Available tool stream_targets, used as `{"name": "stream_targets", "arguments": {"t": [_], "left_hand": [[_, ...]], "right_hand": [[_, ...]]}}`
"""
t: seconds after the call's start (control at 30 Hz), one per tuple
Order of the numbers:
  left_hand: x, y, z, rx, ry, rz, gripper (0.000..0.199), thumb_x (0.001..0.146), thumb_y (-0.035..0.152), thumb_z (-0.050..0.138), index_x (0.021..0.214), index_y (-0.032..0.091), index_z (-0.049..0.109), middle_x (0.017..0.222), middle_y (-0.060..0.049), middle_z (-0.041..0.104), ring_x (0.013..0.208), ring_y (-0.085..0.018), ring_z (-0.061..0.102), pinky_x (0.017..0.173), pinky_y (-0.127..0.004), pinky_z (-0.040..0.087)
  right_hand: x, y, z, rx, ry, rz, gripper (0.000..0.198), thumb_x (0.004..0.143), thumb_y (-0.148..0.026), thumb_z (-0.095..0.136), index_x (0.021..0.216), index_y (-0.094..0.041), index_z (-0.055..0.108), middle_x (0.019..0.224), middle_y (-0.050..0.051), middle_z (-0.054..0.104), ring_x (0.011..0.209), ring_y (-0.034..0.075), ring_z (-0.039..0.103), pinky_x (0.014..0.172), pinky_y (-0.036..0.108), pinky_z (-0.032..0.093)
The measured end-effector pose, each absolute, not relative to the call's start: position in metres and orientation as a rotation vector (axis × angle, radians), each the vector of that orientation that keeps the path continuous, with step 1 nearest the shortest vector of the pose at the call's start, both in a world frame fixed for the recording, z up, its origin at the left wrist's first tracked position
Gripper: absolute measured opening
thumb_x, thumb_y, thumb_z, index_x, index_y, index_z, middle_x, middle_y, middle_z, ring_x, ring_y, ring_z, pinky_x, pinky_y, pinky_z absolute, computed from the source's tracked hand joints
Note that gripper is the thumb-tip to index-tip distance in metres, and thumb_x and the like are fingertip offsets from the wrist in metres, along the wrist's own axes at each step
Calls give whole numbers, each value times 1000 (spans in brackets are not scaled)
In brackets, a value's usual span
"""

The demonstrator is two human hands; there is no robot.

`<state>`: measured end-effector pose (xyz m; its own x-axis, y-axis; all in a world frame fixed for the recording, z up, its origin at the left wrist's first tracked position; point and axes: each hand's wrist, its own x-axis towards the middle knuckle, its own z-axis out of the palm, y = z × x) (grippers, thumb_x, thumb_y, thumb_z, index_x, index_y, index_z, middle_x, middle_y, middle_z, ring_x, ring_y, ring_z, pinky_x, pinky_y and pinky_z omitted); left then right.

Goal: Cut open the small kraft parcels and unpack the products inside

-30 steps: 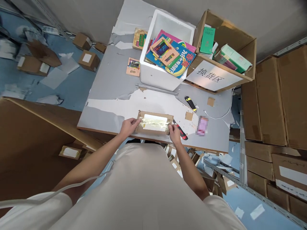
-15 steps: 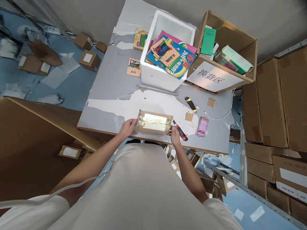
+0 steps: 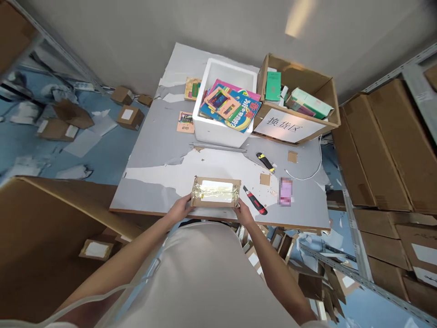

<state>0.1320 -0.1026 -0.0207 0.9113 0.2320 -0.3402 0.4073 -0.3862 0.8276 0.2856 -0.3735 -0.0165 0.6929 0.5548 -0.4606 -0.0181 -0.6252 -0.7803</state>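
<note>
A taped cardboard box (image 3: pixel 215 204) with a white label under shiny clear tape is held near the table's front edge. My left hand (image 3: pixel 180 209) grips its left end, fingers closed around the lower corner. At the right end my right hand (image 3: pixel 243 212) closes on the other lower corner. Just right of the box lies a red and black utility knife (image 3: pixel 255 200), touched by neither hand. Farther back rests a yellow and black utility knife (image 3: pixel 265 162).
On the table (image 3: pixel 150 146) stand a white foam box (image 3: pixel 218 136) of books and a cardboard carton (image 3: pixel 307 132) with green boxes. A blurred pink item (image 3: pixel 285 191) and a white cable (image 3: pixel 307 177) lie right. A large open carton (image 3: pixel 68 196) is at left; stacked cartons (image 3: pixel 382 146) fill the right.
My view has tilted up, so the table sits lower in the picture. Both hands still hold the box, whose front side now shows more.
</note>
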Motion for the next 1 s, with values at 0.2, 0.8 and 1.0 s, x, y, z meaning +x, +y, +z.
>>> {"name": "stream_targets", "arguments": {"t": [0.2, 0.8, 1.0], "left_hand": [[137, -95, -5, 1970, 438, -191, 54, 81, 45, 52, 126, 16, 57, 127, -12, 63, 118, -29, 58, 99, -39, 45], [170, -97, -11, 1972, 812, -109, 50, 77, 55, 51, 108, 18, 65, 107, -11, 72, 99, -29, 67, 86, -39, 50], [147, -107, -17, 1780, 719, -138, 90, 61, 53, 74, 135, 12, 45, 130, -18, 59, 116, -31, 59, 94, -41, 50]], "right_hand": [[289, -377, -10, -2150, -452, 829, 31, 83, -31, 49, 108, -16, 61, 100, 10, 67, 89, 22, 63, 87, 37, 48], [286, -356, -19, -1999, -268, 744, 75, 67, -24, 67, 139, -23, 46, 129, 10, 55, 111, 24, 58, 93, 39, 51], [273, -364, -25, -1966, -289, 701, 93, 57, -21, 78, 142, -28, 41, 137, 10, 54, 122, 29, 53, 100, 45, 47]]}}
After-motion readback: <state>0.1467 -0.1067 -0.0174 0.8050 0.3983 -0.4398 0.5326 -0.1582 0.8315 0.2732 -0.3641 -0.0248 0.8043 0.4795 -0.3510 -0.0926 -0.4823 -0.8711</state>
